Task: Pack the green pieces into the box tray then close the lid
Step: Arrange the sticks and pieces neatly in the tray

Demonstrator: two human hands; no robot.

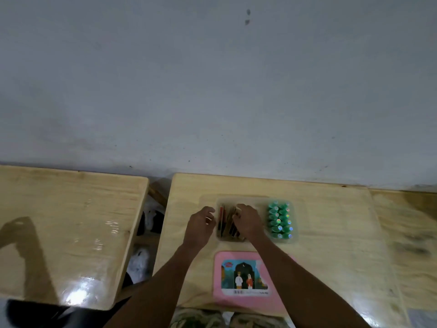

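Note:
A clear plastic box tray (256, 201) lies on the middle wooden table. Its right part holds two rows of green pieces (280, 220) with shiny tops. Its left part holds brown and red flat pieces (222, 221) standing on edge. My right hand (247, 221) reaches into that left part, its fingers curled on the flat pieces. My left hand (199, 227) rests just outside the tray's left wall, fingers bent, holding nothing that I can see. The pink lid (246, 281) with a picture label lies flat near me, in front of the tray.
A second wooden table (66, 233) stands to the left, with a gap (146, 233) between the tables showing dark and white things below. A third table surface (409, 233) adjoins on the right. A grey wall (212, 91) runs behind the tables.

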